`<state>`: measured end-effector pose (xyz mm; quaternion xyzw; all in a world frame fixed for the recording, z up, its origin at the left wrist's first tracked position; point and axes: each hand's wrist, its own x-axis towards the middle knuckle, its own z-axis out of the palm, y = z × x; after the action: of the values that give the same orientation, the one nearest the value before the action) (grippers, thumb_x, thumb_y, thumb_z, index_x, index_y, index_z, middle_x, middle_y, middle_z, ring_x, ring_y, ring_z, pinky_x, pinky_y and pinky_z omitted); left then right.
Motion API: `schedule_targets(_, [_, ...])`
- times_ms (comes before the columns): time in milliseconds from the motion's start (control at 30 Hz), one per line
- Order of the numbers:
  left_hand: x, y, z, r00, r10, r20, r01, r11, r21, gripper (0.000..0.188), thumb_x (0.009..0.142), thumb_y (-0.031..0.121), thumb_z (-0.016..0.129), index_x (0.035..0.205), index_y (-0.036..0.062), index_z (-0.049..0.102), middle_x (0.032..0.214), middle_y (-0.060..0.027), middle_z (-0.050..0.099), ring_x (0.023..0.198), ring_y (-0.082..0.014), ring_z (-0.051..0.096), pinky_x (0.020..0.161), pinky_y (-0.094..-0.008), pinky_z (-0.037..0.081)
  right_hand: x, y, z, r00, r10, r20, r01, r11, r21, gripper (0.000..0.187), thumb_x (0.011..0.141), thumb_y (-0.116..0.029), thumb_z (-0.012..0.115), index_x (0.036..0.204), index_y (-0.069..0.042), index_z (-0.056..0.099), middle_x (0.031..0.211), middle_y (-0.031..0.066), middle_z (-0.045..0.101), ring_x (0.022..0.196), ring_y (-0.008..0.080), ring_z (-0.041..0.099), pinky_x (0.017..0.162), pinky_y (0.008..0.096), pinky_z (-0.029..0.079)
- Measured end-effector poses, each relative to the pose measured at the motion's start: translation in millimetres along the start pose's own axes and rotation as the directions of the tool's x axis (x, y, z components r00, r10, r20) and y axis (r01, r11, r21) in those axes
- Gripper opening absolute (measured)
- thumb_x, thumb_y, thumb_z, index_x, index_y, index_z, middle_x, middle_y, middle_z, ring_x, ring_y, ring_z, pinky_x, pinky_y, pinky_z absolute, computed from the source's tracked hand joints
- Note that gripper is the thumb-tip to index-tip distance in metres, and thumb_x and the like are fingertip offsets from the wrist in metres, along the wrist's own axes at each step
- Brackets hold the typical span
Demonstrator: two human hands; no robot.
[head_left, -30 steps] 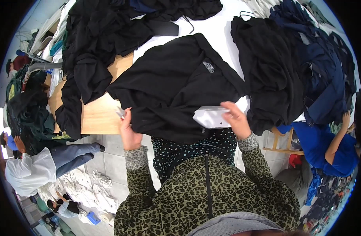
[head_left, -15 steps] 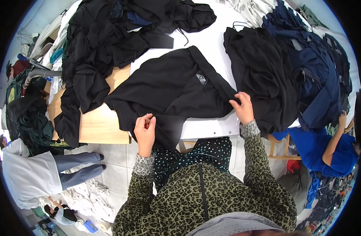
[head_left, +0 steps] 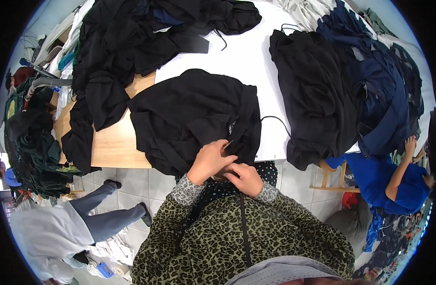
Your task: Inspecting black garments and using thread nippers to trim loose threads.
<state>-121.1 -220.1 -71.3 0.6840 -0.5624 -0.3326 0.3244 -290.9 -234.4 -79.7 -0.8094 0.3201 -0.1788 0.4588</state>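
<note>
A black garment [head_left: 180,109] with a wide band along its right side and a small grey print lies bunched on the table in front of me. Over its near edge, my left hand [head_left: 208,162] is closed, with the thin metal tip of a small tool [head_left: 228,145] sticking out from its fingers; the rest of the tool is hidden. My right hand [head_left: 246,179] meets it there, thumb and fingers pinching the garment's near edge. From the band's right side a black cord [head_left: 277,119] curves toward another black garment pile.
Black garments [head_left: 113,52] are heaped at the far left, and a black pile [head_left: 315,90] and navy garments [head_left: 386,95] stand at the right. A co-worker in blue [head_left: 401,185] sits at the right; another person in white [head_left: 56,235] stands at the lower left.
My right hand has come left from the garment's right corner to meet my left hand, which has moved right. The garment has turned and bunched up. The person in white has shifted.
</note>
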Motion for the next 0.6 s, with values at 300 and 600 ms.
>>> schedule_targets(300, [-6, -25, -13, 0.944, -0.309, 0.119, 0.186, 0.195, -0.963, 0.002, 0.089, 0.007, 0.060, 0.090, 0.0054, 0.059, 0.084, 0.0019, 0.060, 0.074, -0.0068, 0.056, 0.066, -0.0226, 0.044, -2, 8, -12, 0.985, -0.003, 0.173, 0.015, 0.998, -0.069, 0.055, 0.080, -0.016, 0.068, 0.130, -0.008, 0.046, 0.101, 0.0156, 0.062, 0.093, 0.0327, 0.058, 0.082, 0.0376, 0.046])
schedule_targets(600, [-22, -52, -29, 0.907, -0.422, 0.003, 0.061, 0.124, -0.990, 0.013, 0.089, 0.011, 0.061, 0.098, 0.0013, 0.059, 0.097, -0.0040, 0.063, 0.089, -0.0110, 0.059, 0.083, -0.0251, 0.046, 30, 3, -41, 0.973, -0.040, -0.227, 0.074, 0.987, 0.144, 0.021, 0.081, -0.006, 0.065, 0.101, 0.000, 0.063, 0.099, 0.0119, 0.064, 0.088, 0.0235, 0.063, 0.079, 0.0300, 0.050])
